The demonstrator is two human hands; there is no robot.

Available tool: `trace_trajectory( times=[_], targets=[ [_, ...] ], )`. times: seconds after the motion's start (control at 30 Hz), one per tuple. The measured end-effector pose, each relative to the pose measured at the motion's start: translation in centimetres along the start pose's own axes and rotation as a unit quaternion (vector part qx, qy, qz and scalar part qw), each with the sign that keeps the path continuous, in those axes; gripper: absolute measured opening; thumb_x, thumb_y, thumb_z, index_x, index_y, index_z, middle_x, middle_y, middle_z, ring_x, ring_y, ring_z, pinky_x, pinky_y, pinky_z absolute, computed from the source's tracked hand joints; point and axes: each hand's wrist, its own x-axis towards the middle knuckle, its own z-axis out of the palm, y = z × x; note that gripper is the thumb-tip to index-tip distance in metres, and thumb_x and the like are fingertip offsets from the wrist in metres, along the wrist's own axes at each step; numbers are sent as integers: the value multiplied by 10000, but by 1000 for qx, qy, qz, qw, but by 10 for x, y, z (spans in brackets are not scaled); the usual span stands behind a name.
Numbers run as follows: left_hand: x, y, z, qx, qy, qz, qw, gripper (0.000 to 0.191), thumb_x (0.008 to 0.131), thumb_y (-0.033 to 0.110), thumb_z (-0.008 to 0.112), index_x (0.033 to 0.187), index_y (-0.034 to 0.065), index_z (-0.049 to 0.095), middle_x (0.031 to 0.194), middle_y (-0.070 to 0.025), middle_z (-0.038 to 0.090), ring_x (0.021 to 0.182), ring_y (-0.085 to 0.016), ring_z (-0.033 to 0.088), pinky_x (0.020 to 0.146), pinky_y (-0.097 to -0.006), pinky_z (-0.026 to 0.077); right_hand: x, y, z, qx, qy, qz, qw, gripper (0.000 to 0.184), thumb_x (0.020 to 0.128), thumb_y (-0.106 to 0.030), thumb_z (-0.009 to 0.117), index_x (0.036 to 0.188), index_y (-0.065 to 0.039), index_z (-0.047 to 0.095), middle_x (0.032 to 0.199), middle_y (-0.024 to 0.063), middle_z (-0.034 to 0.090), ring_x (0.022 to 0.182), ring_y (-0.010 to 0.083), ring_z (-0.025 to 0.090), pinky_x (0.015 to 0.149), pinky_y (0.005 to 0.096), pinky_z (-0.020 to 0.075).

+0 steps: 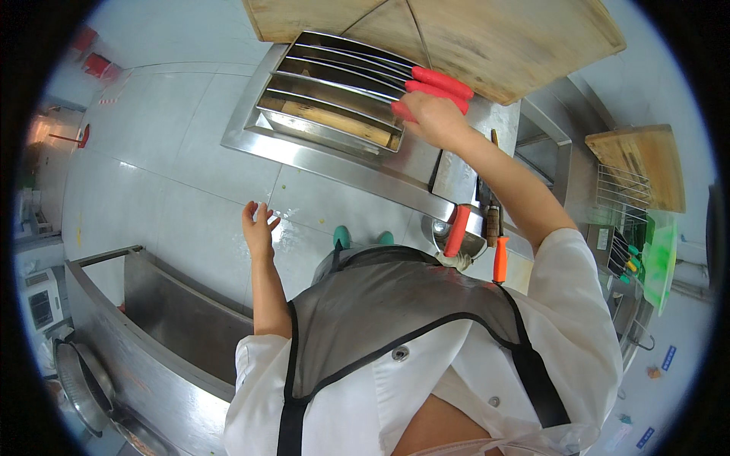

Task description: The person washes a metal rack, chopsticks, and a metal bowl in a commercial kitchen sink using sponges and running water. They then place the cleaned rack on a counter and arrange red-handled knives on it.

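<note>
My right hand (432, 117) is closed on the red handle (403, 111) of a long tool, perhaps a knife, at the right end of a divided stainless steel rack (268, 117). Two more red handles (443, 82) lie just beyond that hand, their metal parts reaching left over the rack. A piece of wood (336, 122) lies in the rack's near slot. My left hand (261, 231) hangs over the tiled floor with fingers apart, holding nothing. A cleaver-like tool's red handle (457, 231) rests over a metal pot (479, 242), beside an orange-handled tool (500, 259).
Large wooden boards (502, 51) stand behind the rack. A stainless steel basin or counter (171, 347) is at lower left, with metal pans (85, 387) beside it. At right are a wire rack (623, 188), another wooden board (644, 165) and several knives in a holder (619, 256).
</note>
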Motion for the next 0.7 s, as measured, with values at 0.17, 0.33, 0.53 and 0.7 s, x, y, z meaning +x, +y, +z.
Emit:
trace_trajectory(
  times=[0.17,0.33,0.53,0.7],
  targets=[
    [0,-1,2,3,-16,5,1000,473,808,178,505,1178,-37,304,1167,-164,364,936,-282,501,683,-353,500,-11,-2,8,2,106,-68,992,230,690,-232,594,781,-32,525,729,115,542,708,276,536,622,365,423],
    [1,2,21,30,-45,3,999,458,808,173,504,1176,-26,318,1169,-157,371,939,-265,502,667,-334,502,-107,23,-8,113,161,277,940,215,711,-226,603,725,-33,508,686,128,526,643,288,523,560,361,413],
    [-1,6,52,85,-72,27,993,453,796,160,516,1174,-15,339,1185,-155,381,926,-235,510,646,-300,501,-251,-14,89,127,-262,462,838,616,690,-540,541,837,58,516,732,251,565,722,382,560,663,412,446],
    [-3,13,83,106,-123,80,983,439,791,156,522,1158,-14,351,1159,-148,385,916,-237,505,671,-317,495,-259,-44,141,657,82,543,516,309,725,-194,561,887,54,473,736,143,571,654,257,585,574,330,466]
  ],
)
